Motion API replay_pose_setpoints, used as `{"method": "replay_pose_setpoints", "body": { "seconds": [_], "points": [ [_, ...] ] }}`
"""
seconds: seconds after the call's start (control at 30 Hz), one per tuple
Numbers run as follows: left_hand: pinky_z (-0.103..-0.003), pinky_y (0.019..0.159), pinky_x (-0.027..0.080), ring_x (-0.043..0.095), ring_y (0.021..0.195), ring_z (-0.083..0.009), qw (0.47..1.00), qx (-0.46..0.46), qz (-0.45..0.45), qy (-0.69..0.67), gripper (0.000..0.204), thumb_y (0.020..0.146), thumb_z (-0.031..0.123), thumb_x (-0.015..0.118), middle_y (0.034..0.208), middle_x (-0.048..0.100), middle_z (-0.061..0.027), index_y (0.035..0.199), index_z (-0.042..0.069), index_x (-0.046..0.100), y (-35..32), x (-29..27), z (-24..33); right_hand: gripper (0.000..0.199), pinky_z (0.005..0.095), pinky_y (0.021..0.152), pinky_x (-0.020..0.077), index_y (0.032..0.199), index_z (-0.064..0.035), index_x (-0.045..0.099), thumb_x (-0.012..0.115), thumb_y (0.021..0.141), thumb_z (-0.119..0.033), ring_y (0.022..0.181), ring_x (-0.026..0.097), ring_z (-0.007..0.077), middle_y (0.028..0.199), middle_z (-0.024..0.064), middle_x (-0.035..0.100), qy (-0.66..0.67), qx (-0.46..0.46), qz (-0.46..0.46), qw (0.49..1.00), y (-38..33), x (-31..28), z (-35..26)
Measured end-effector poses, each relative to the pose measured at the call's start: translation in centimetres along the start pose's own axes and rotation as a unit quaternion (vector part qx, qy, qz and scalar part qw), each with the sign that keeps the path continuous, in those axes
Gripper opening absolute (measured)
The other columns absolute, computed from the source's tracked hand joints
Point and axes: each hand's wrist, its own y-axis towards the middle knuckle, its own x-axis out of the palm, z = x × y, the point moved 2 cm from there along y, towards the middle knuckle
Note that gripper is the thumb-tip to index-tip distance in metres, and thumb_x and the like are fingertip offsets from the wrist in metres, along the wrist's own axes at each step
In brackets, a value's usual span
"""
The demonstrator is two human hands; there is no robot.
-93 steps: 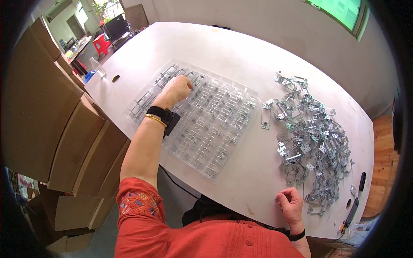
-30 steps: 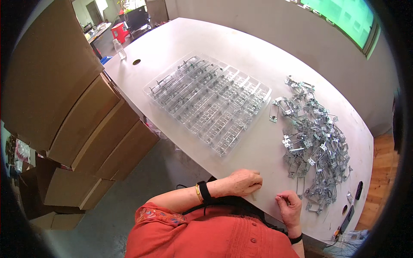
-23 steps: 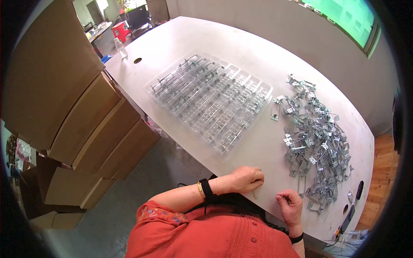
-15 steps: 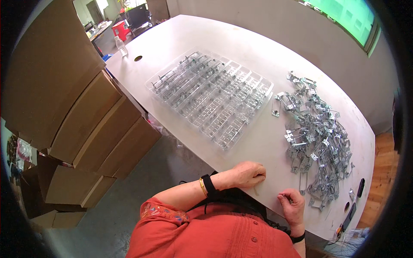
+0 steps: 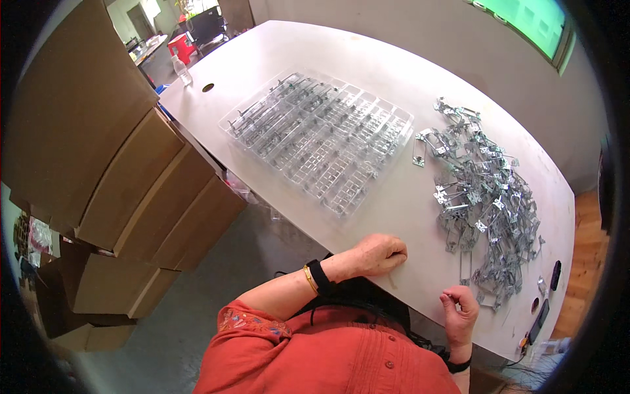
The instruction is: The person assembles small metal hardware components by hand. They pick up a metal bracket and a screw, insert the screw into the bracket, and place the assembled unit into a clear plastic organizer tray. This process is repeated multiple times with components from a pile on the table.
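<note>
My left hand (image 5: pixel 380 255) rests curled on the near edge of the table, a dark band and a gold-coloured bracelet at its wrist. Whatever its fingers may hold is hidden. To the right, my right hand (image 5: pixel 461 310) has thumb and fingers drawn together in a pinch just by the table's front edge; anything between them is too small to make out. Beyond it spreads a heap of metal brackets (image 5: pixel 485 203) with thin wire frames. A clear plastic tray (image 5: pixel 314 200), divided into compartments filled with similar metal parts, lies ahead of my left hand.
The white table (image 5: pixel 387 46) curves along a wall. A clear bottle (image 5: pixel 182 71) stands at its far left corner. Cardboard boxes (image 5: pixel 151 190) are stacked at the left. A dark phone-like object (image 5: pixel 539 322) lies near the right edge, below a small black object (image 5: pixel 556 275).
My right hand has shifted slightly to the right, still pinched. My left hand stays nearly in place with its fingers curled. The whole view has tilted a little.
</note>
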Motion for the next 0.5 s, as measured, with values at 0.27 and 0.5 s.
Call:
{"method": "replay_pose_setpoints", "body": {
  "seconds": [0.27,0.5],
  "points": [
    [-0.047,0.085,0.06,0.075,0.096,-0.0391,1.0,-0.024,0.014,0.003,0.019,0.102,0.02,0.071,0.101,0.077,-0.0185,0.107,0.003,0.078,-0.1,0.2,0.7,0.016,0.0312,0.075,0.054,0.103,-0.0027,0.075,0.084,0.091,0.004,0.084,0.067,0.0203,0.098,0.0119,0.073,-0.031,-0.054,0.04,0.997,-0.6,-1.1,-0.6],
    [-0.043,0.075,0.058,0.074,0.083,-0.0345,0.993,-0.112,0.017,-0.013,0.016,0.102,0.016,0.071,0.09,0.074,-0.02,0.102,0.002,0.078,0.2,-0.8,2.6,0.016,0.0351,0.071,0.0554,0.101,-0.0046,0.077,0.085,0.09,0.002,0.08,0.07,0.0281,0.096,0.0114,0.073,-0.041,-0.049,-0.026,0.998,-0.3,-1.7,1.4]
  ]
}}
